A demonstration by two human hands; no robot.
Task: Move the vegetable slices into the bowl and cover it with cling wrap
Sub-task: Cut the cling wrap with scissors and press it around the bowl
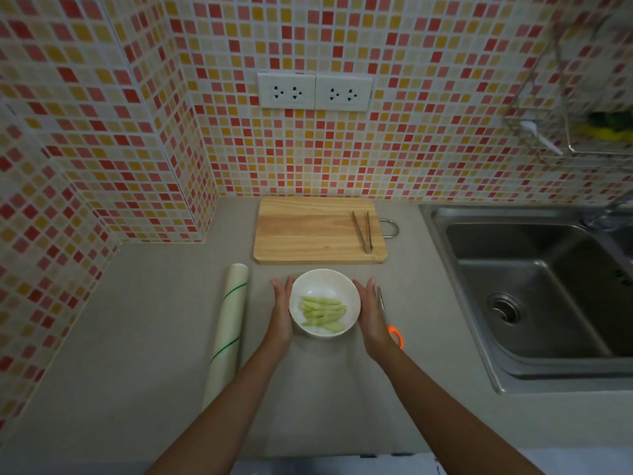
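A white bowl (324,282) stands on the grey counter and holds several pale green vegetable slices (323,313). My left hand (282,313) lies flat against the bowl's left side with straight fingers. Against the right side of the bowl, my right hand (370,313) is placed the same way. I cannot tell whether a film lies over the bowl. A roll of cling wrap (227,327) with green stripes lies on the counter to the left of my left hand.
A wooden cutting board (308,231) lies behind the bowl with metal tongs (363,231) on its right end. Orange-handled scissors (394,332) lie just right of my right hand. A steel sink (534,289) fills the right side. Tiled walls stand behind and left.
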